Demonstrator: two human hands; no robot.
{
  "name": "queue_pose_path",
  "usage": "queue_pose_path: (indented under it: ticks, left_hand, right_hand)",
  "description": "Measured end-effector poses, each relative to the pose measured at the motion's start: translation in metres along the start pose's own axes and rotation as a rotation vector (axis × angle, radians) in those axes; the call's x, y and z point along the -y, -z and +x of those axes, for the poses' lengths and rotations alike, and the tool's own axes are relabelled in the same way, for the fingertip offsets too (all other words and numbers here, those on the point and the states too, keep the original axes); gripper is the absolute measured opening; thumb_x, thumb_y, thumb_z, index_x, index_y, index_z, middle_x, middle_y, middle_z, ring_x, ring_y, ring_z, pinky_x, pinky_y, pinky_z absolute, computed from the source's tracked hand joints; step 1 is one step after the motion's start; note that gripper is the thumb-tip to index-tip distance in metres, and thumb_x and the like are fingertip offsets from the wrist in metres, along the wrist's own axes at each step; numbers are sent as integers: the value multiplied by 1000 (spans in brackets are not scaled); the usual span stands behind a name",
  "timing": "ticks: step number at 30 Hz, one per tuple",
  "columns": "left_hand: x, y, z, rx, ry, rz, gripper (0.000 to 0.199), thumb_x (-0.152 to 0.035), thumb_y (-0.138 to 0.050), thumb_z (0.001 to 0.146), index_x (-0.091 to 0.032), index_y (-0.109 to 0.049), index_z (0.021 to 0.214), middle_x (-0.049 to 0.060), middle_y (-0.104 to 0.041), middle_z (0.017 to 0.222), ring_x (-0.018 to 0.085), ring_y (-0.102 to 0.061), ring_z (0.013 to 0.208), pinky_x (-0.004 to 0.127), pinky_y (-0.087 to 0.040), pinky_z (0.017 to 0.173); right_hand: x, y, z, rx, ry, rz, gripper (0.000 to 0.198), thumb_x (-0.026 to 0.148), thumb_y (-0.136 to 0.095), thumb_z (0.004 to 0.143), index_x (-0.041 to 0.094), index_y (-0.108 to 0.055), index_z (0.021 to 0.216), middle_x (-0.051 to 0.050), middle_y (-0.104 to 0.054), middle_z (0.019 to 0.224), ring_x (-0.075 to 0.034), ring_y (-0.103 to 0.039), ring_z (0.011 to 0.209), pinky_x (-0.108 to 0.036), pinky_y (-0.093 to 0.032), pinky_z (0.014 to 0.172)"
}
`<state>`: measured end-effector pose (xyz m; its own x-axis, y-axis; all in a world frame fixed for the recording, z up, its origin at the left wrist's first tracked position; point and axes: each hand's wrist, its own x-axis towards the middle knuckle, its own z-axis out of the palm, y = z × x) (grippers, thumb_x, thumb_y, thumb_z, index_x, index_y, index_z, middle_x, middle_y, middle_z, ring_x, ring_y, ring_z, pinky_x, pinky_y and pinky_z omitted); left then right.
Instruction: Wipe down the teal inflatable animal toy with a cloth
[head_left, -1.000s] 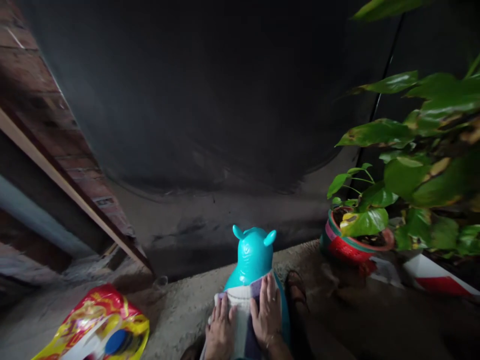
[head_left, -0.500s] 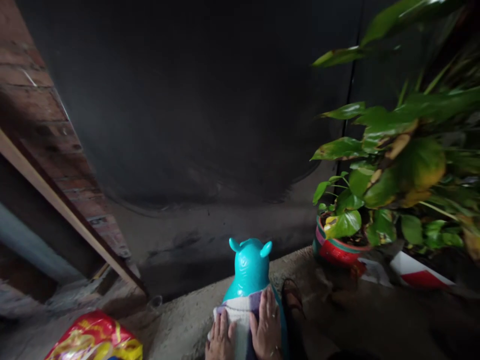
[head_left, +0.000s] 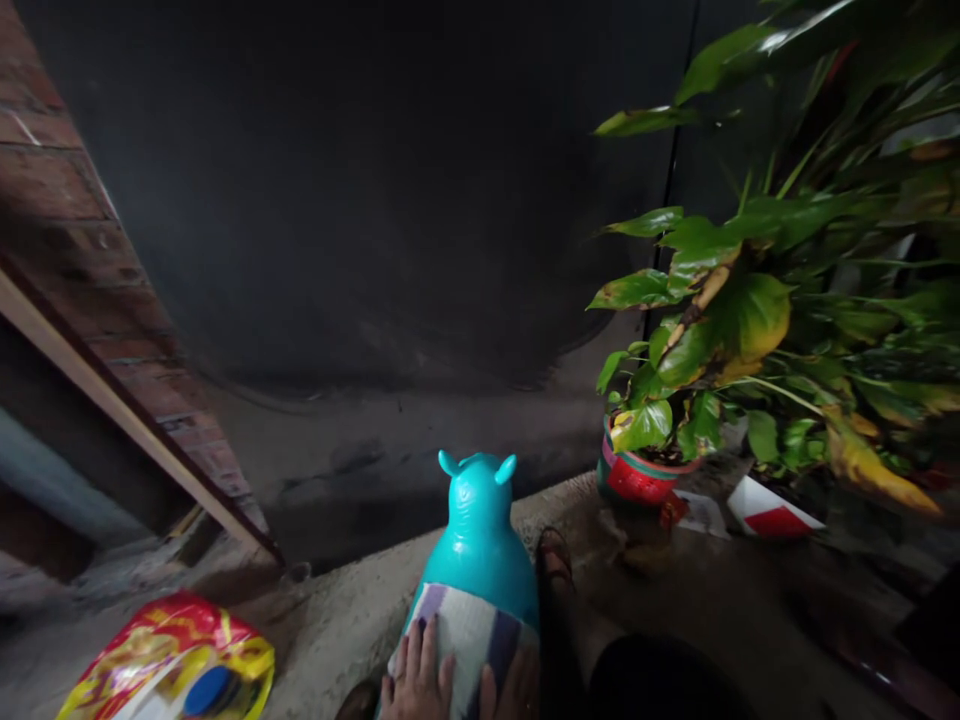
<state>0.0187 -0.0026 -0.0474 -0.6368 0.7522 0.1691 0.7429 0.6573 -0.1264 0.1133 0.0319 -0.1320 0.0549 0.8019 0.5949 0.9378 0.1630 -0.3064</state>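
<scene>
At the bottom edge of the view, on a rough concrete ledge point(head_left: 352, 620), a red-and-yellow foil bag point(head_left: 169, 665) lies at far left, and right of it the left hand point(head_left: 414, 682) rests flat with fingers spread on a striped cloth point(head_left: 465, 645) draped over the back of a turquoise animal toy point(head_left: 480, 545). The right hand point(head_left: 517, 688), just beside it and partly cut off, also seems to press flat on the cloth, gripping nothing. To wipe well, I judge both palms should keep the cloth taut and follow the toy's curve, steadying it away from the ledge's drop and the red plant pot point(head_left: 637, 478) at right.
</scene>
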Motion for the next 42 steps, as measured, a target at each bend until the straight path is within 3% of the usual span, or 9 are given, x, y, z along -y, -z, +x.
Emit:
queue_pose_path:
  ticks: [3, 6, 11, 16, 20, 28, 37, 40, 42]
  left_hand:
    - [3, -4, 8, 70, -9, -8, 45, -29, -28, 98, -30, -40, 142, 0, -41, 152, 20, -40, 140, 44, -44, 108]
    - [10, -7, 19, 141, -94, -71, 47, -31, -29, 98, -30, -35, 145, 0, -35, 156, 21, -36, 143, 44, -43, 110]
    - [5, 4, 46, 186, -191, -224, 51, -33, -27, 98, -24, -28, 148, 6, -22, 160, 24, -23, 148, 51, -36, 116]
    - [-17, 27, 90, 298, -126, -413, 56, -38, -27, 98, -17, -25, 150, 14, -13, 162, 29, -19, 149, 55, -31, 118]
    - [-27, 37, 111, 390, -84, -443, 58, -38, -29, 98, -15, -22, 151, 15, -9, 162, 30, -15, 149, 55, -25, 121]
    - [-22, 34, 103, 380, -90, -418, 58, -39, -28, 98, -16, -21, 151, 13, -9, 162, 28, -14, 150, 53, -26, 121]
    - [-24, -12, 68, 74, -105, -201, 51, -32, -31, 97, -17, -36, 146, 15, -31, 157, 28, -34, 143, 50, -40, 112]
    - [-18, -7, 49, 87, -121, -209, 51, -31, -32, 96, -19, -35, 146, 13, -30, 157, 29, -31, 145, 52, -38, 114]
    - [-10, 1, 33, 145, -155, -228, 51, -29, -35, 95, -23, -34, 146, 9, -28, 158, 28, -30, 145, 52, -37, 115]
  right_hand:
    - [1, -11, 18, -23, -62, 100, 77, 51, -34, 98, -1, -11, 150, -32, -58, 125, -43, -62, 110, -57, -54, 85]
    - [-5, -17, 40, -16, -15, 223, 72, 50, -32, 99, 7, -12, 153, -28, -51, 137, -40, -54, 124, -56, -54, 89]
    - [-16, -25, 89, 222, 107, 319, 69, 51, -37, 98, 13, -19, 153, -22, -33, 153, -35, -37, 139, -54, -47, 104]
    - [-11, -55, 145, 290, 220, 376, 67, 49, -31, 99, 10, -19, 152, -23, -36, 151, -33, -35, 141, -53, -44, 107]
    - [-5, -72, 165, 320, 245, 387, 65, 47, -28, 100, 10, -17, 152, -20, -35, 152, -29, -33, 143, -50, -41, 110]
    - [-2, -73, 158, 265, 250, 338, 62, 48, -27, 99, 7, -37, 144, -21, -41, 148, -31, -42, 136, -49, -46, 104]
    - [2, -52, 121, 75, 129, 233, 69, 54, -18, 98, 5, -59, 124, -27, -59, 126, -36, -61, 115, -50, -54, 88]
    - [-7, -35, 87, 32, 141, 207, 70, 58, -21, 97, 8, -53, 133, -26, -59, 128, -36, -61, 115, -51, -56, 85]
    - [-16, -24, 59, 15, 182, 212, 68, 57, -27, 97, 13, -36, 148, -23, -58, 131, -36, -60, 116, -52, -56, 86]
